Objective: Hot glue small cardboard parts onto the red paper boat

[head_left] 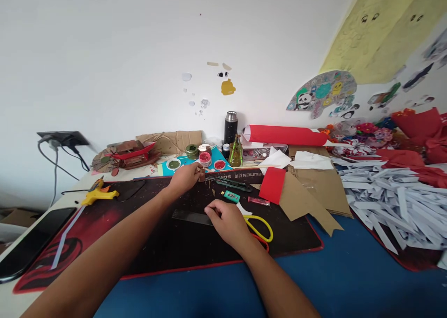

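My left hand reaches toward the back of the dark desk mat, its fingers pinched on a small brown piece. Right beside that piece lies a dark box cutter. My right hand is closer to me, with thumb and forefinger pressed together; whatever they hold, if anything, is too small to make out. A clear ruler lies flat on the mat, its right end by these fingers. Partly under my right hand are scissors with yellow and red handles. Just beyond sits a small teal item.
Open paint jars stand at the back, near a black flask. Cardboard and a heap of white paper strips lie right. A yellow glue gun, a phone and a red model boat are left.
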